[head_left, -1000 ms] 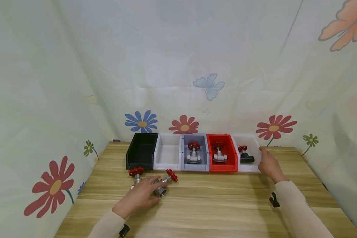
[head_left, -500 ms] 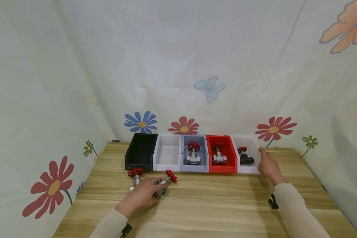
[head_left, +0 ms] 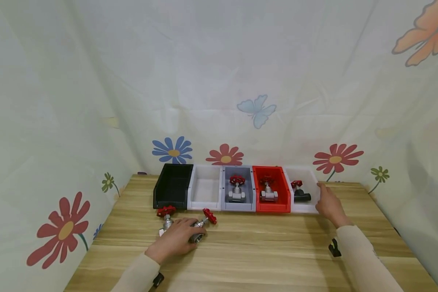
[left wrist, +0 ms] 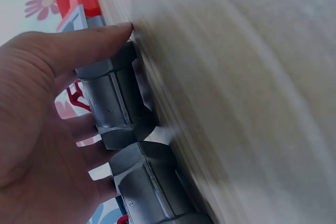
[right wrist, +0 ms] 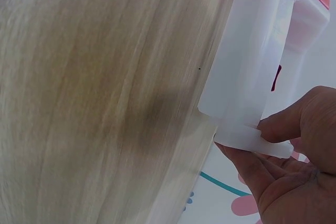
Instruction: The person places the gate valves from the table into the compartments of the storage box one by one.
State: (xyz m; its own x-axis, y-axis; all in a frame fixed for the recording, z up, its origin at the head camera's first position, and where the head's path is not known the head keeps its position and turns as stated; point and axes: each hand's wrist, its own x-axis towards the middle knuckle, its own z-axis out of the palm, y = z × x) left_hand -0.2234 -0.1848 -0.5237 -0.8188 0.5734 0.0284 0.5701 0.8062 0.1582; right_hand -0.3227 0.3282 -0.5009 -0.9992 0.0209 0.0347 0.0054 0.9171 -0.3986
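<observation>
Floral cloth (head_left: 204, 73) is hung behind the table (head_left: 263, 251); five bins (head_left: 239, 207), five valves (head_left: 237, 196) (three binned) are counted. One tabletop valve (head_left: 198, 238) is clasped by the left grip (head_left: 176, 239), the rightmost bin (head_left: 303, 208) pinched by the right grip (head_left: 330, 206).

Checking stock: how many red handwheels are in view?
5: first handwheel and second handwheel by the left hand; third handwheel in the grey bin, fourth handwheel in the red bin, fifth handwheel in the rightmost white bin. More could be hidden.

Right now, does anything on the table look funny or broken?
Nothing looks broken. The black valve with a red handwheel, in the rightmost white plastic bin, looks odd: the other four valves are silvery metal.
</observation>
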